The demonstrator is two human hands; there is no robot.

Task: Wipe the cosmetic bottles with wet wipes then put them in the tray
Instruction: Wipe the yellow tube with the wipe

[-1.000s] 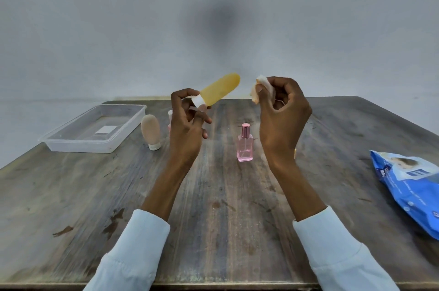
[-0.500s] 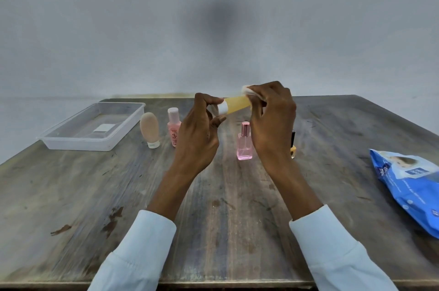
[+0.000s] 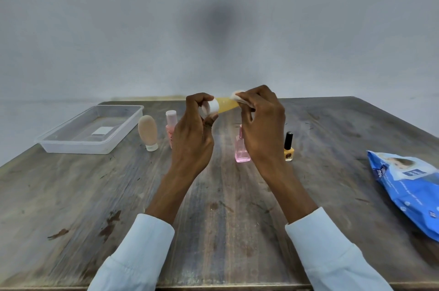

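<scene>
Here we have the yellow tube (image 3: 226, 104) held in the air above the middle of the table (image 3: 71, 195), lying roughly level between our two hands. Our left hand (image 3: 194, 133) pinches its white cap end with curled fingertips, while our right hand (image 3: 261, 124) has its fingers closed round a wet wipe (image 3: 238, 95) pressed against the tube's far end.

The weak point, as we judge it, is that small left pinch: a damp tube and a pull from the wipe could slip the cap out of our fingers. A dropped tube would land among the bottles standing below, the pink perfume bottle (image 3: 242, 150) right under our right hand, the nail polish (image 3: 288, 148) just beside it, the pink capped bottle (image 3: 171, 129) and the beige tube (image 3: 147, 132) to the left. Any of these narrow things could topple.

The tray (image 3: 59, 145) sits well apart at the far left, holding no bottles, so the carry must cross that row. The wipes packet (image 3: 408, 191) lies at the right edge.
</scene>
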